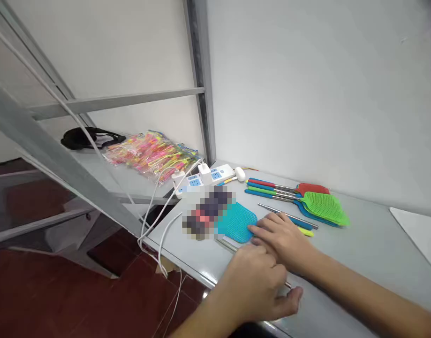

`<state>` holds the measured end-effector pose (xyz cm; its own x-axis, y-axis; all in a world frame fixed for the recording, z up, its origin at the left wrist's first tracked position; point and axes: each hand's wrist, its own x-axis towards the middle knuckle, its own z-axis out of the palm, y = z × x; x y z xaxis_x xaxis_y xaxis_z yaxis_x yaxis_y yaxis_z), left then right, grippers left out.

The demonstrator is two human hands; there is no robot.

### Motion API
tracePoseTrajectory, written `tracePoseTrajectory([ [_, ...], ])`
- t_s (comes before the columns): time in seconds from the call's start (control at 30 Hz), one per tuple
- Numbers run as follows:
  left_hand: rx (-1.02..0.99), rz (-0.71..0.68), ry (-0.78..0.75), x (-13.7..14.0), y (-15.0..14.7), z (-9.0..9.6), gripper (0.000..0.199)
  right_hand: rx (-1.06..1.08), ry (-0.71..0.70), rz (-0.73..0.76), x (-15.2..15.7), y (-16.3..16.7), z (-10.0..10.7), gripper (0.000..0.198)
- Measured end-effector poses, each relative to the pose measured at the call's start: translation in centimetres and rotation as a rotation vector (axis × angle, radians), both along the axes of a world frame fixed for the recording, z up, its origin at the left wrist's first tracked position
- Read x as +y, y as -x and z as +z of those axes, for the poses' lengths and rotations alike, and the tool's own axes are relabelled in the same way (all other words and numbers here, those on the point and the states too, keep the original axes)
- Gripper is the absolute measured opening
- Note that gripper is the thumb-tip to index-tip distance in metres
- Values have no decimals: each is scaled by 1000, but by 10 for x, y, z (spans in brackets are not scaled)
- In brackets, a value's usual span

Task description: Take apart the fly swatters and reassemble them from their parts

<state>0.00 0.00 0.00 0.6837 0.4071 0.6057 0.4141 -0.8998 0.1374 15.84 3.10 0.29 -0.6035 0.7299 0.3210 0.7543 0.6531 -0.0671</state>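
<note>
Turquoise perforated plastic swatter head (240,221) lies on the grey bench (363,253) at the centre of the head view. For good control, it should probably lie flat while the thin silver metal rod (226,244) is steadied lightly. The grip of the right hand (280,239) curls at its right edge; the left hand (255,277) covers the rod; whether either clamps, I cannot tell. Finely holed, its left side is pixelated.

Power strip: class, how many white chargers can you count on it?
2. One charger stands near the strip's middle; the other charger is at its left end. Pixelation covers the area beside that end, so more may be hidden.
</note>
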Motion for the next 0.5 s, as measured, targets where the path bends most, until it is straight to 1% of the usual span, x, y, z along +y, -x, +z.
tracePoseTrajectory([
  [0.1,-13,-27,-29,1,-5,6,24,5,10,-54,-7,-4,7,29],
  [0.2,-62,-101,-83,0,-17,15,22,91,44,-113,-18,-17,18,35],
  [0.23,-82,-149,-102,-2,-24,19,24,127,55,-115,-23,-23,22,40],
  [0.3,-126,-296,-142,-5,-42,25,30,176,51,-83,-32,-37,29,49],
  [0.33,-157,-383,-159,-7,-53,28,32,196,29,-63,-37,-45,31,49],
  [0.37,-199,-473,-173,-9,-65,30,35,212,2,-50,-41,-53,32,44],
  [0.43,-298,-636,-181,-11,-87,34,41,249,-37,-30,-49,-70,30,27],
  [0.5,-411,-717,-129,-8,-103,38,43,298,-51,-34,-56,-88,24,16],
])
